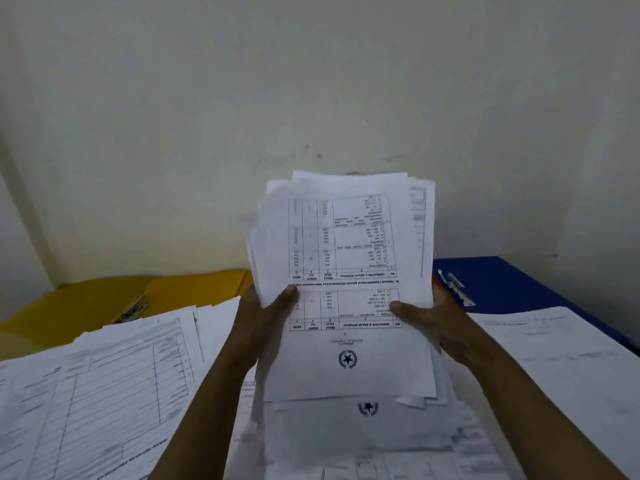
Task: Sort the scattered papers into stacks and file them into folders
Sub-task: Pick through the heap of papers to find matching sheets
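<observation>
Between both hands, raised above the counter [588,393] and tilted back toward the wall [311,81], is a thick sheaf of white papers [346,244]. Its edges are uneven, with sheets fanned out at the top and left side, so the bundle is not squared. The front sheet is printed upside down to the viewer: ruled tables with columns of small figures fill most of it, and a round black emblem with a star sits near its lower edge. The left hand [266,320] has the sheaf in its grip at the left edge, thumb pressed on the front sheet and fingers behind; the right hand [429,323] grasps the right edge the same way, thumb lying across the printed table. Below the sheaf, more loose sheets [367,431] lie on the counter, the top one bearing the same star emblem, blurred. On the left a spread pile of ruled forms [114,382] overlaps an open yellow folder [86,303] with a metal clip. On the right an open blue folder [512,282], also with a metal fastener, lies partly under a flat stack of white pages [561,355].
</observation>
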